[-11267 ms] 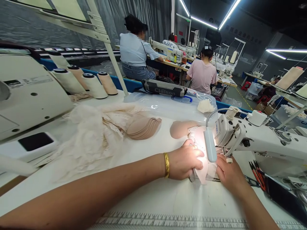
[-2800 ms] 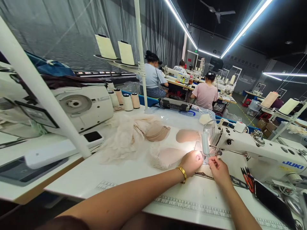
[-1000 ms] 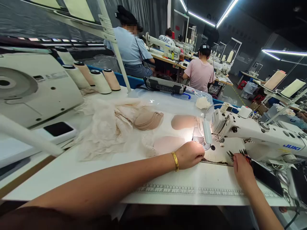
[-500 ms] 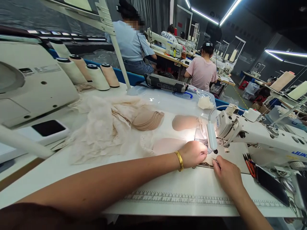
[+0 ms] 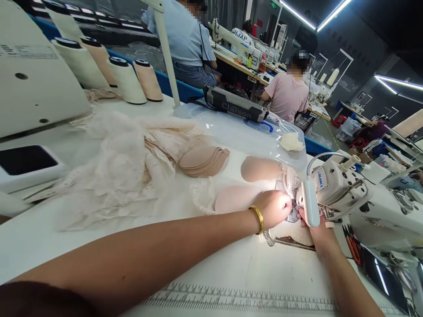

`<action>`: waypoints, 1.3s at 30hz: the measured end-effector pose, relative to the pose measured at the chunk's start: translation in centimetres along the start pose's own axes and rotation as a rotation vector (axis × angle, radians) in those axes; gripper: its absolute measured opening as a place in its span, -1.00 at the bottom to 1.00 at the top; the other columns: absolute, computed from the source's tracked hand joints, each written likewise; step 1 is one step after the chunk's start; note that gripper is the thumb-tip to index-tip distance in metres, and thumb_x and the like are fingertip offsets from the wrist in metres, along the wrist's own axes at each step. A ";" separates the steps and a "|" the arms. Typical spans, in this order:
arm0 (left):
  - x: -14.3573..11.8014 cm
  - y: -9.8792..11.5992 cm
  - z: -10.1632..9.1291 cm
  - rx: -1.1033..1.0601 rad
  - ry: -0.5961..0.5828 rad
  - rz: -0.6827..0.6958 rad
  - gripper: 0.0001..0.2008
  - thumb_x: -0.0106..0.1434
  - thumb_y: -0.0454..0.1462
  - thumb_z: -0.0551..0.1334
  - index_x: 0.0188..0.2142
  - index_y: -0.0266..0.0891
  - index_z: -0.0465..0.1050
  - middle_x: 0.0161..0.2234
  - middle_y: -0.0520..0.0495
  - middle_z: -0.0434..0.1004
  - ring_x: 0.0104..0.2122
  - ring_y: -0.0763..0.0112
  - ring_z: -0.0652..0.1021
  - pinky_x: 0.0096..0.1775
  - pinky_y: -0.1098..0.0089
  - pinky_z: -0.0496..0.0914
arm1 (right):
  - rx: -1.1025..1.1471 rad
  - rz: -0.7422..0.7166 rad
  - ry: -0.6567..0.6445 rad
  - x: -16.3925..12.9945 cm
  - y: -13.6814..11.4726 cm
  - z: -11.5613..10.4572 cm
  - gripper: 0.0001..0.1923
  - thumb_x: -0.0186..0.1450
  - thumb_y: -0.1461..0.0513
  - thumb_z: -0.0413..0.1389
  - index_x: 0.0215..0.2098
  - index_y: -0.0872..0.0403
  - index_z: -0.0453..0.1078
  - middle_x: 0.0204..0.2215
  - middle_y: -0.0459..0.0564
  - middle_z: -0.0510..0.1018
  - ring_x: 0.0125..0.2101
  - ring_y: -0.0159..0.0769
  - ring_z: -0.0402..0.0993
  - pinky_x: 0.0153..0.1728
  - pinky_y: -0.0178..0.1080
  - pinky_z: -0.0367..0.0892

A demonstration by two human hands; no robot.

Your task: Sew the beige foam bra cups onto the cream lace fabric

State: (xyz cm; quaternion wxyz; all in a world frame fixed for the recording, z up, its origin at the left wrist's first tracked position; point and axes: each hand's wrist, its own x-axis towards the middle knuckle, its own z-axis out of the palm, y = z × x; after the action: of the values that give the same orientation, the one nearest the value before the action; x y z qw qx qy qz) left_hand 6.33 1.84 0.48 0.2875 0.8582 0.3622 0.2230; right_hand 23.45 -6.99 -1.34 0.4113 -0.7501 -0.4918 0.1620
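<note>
My left hand (image 5: 274, 208), with a gold bracelet (image 5: 257, 219) at the wrist, is closed beside the lit needle plate (image 5: 292, 215) of the sewing machine (image 5: 343, 180). Whatever its fingers pinch is hidden. Across the plate is my right hand (image 5: 320, 233), fingertips drawn together, partly covered by the white lamp (image 5: 310, 202); I cannot make out what is in them. Beige lace (image 5: 288, 178) lies just behind the needle area, touching a tan oval pad (image 5: 259, 168). A paler oval pad (image 5: 233, 198) rests beside my left wrist.
Left of my hands lie stacked tan pads (image 5: 205, 162) and heaped cream lace fabric (image 5: 115, 163). Thread cones (image 5: 127, 81) stand at the back left. A ruler strip (image 5: 238, 299) runs along the front edge. Orange-handled tools (image 5: 352, 244) lie at right. Co-workers sit beyond the table.
Both hands have moved inward to the needle plate, the right one from the plate's front edge to under the lamp. The camera view has shifted closer.
</note>
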 end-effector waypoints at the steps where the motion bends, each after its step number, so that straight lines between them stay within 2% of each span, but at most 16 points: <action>1: 0.0 -0.1 0.0 0.004 -0.005 0.005 -0.81 0.17 -0.35 0.18 -0.54 -0.21 0.49 -0.47 0.00 0.51 -0.44 0.36 0.44 -0.43 0.37 0.15 | 0.020 0.026 -0.021 0.0 0.0 0.5 -0.61 0.21 -0.10 0.17 -0.45 0.03 0.51 -0.56 -0.02 0.57 -0.50 -0.18 0.50 -0.42 -0.22 0.40; 6: 0.0 -0.2 0.1 0.018 -0.018 0.010 -0.81 0.21 -0.35 0.19 -0.51 -0.21 0.53 -0.46 -0.02 0.55 -0.43 0.33 0.46 -0.42 0.35 0.17 | 0.052 0.115 -0.018 -0.4 -0.2 0.9 -0.61 0.17 -0.10 0.22 -0.40 0.05 0.52 -0.53 0.00 0.58 -0.42 -0.13 0.53 -0.37 -0.20 0.42; 11: 0.0 -0.1 0.1 0.012 -0.014 0.008 -0.81 0.22 -0.35 0.20 -0.46 -0.20 0.57 -0.42 -0.01 0.60 -0.40 0.31 0.49 -0.40 0.36 0.21 | 0.066 0.053 0.013 -0.5 0.1 0.7 -0.56 0.17 -0.04 0.24 -0.15 0.09 0.56 -0.34 0.08 0.67 -0.24 -0.05 0.59 -0.27 -0.18 0.46; 13: 0.0 -0.1 0.1 0.011 -0.015 0.007 -0.81 0.22 -0.35 0.20 -0.46 -0.20 0.57 -0.42 -0.01 0.59 -0.40 0.31 0.49 -0.40 0.36 0.22 | 0.064 0.045 0.008 -0.5 0.2 0.8 -0.56 0.17 -0.03 0.24 -0.12 0.08 0.56 -0.30 0.08 0.68 -0.21 -0.04 0.60 -0.25 -0.18 0.47; 23: 0.1 -0.1 0.1 0.010 -0.017 0.004 -0.81 0.23 -0.33 0.22 -0.47 -0.22 0.57 -0.44 -0.02 0.58 -0.39 0.30 0.52 -0.38 0.34 0.27 | 0.094 0.231 -0.031 -0.6 -0.4 0.5 -0.59 0.08 -0.04 0.28 -0.24 0.07 0.58 -0.27 0.06 0.68 -0.22 -0.02 0.60 -0.17 -0.13 0.46; 28: 0.0 0.1 -0.2 0.008 -0.042 -0.008 -0.80 0.23 -0.34 0.20 -0.48 -0.20 0.56 -0.42 0.01 0.60 -0.38 0.29 0.53 -0.36 0.34 0.28 | 0.179 0.210 -0.067 -0.7 -0.5 0.4 -0.54 0.12 0.01 0.30 -0.08 0.08 0.57 -0.13 0.05 0.68 -0.01 -0.02 0.55 -0.11 -0.19 0.42; 34: 0.0 0.2 -0.3 0.020 -0.049 -0.016 -0.79 0.24 -0.32 0.19 -0.48 -0.19 0.57 -0.40 0.00 0.63 -0.36 0.28 0.54 -0.35 0.34 0.29 | 0.125 0.257 -0.066 -0.7 -0.7 0.3 -0.60 0.10 -0.04 0.31 -0.26 0.09 0.58 -0.25 0.05 0.68 -0.14 -0.02 0.58 -0.09 -0.14 0.40; 39: 0.0 0.2 -0.2 0.033 -0.048 -0.014 -0.80 0.24 -0.32 0.19 -0.47 -0.18 0.57 -0.39 0.01 0.63 -0.35 0.27 0.55 -0.34 0.33 0.30 | 0.094 0.249 -0.078 -0.6 -0.6 0.1 -0.60 0.11 -0.01 0.30 -0.19 0.06 0.58 -0.23 0.03 0.69 -0.15 -0.02 0.59 -0.09 -0.12 0.40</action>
State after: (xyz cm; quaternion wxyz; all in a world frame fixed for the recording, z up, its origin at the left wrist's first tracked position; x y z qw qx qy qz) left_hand 6.32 1.80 0.73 0.2836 0.8653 0.3648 0.1941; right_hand 22.75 -7.35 -1.05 0.4031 -0.7784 -0.4024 0.2639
